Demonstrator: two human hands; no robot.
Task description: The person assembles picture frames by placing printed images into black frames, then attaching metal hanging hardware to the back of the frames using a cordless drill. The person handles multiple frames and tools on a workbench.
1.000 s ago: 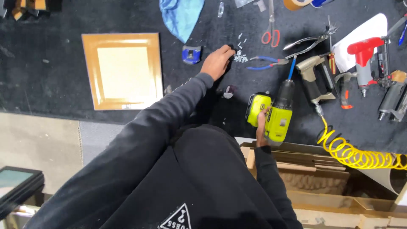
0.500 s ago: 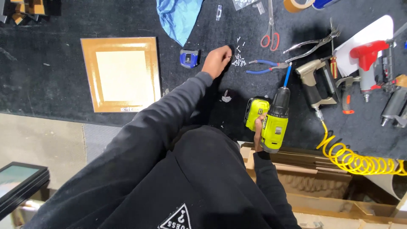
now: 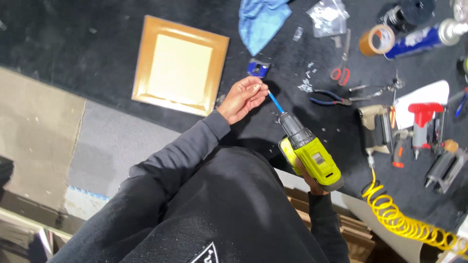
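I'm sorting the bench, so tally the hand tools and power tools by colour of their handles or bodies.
Lime-green: 1, the cordless drill
Red: 2, the scissors and the red-topped air tool
Blue: 1, the pliers
Tan: 1, the nail gun
Total: 5

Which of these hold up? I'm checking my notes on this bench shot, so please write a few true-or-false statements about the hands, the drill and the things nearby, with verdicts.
1. The right hand grips the yellow-green cordless drill. True.
2. The left hand pinches at the tip of the drill's blue bit. True.
3. The wooden picture frame rests on the blue cloth. False: they lie apart on the black mat.
4. The red-handled scissors are in the left hand. False: they lie on the mat, untouched.
5. The yellow coiled air hose lies to the right of the drill. True.
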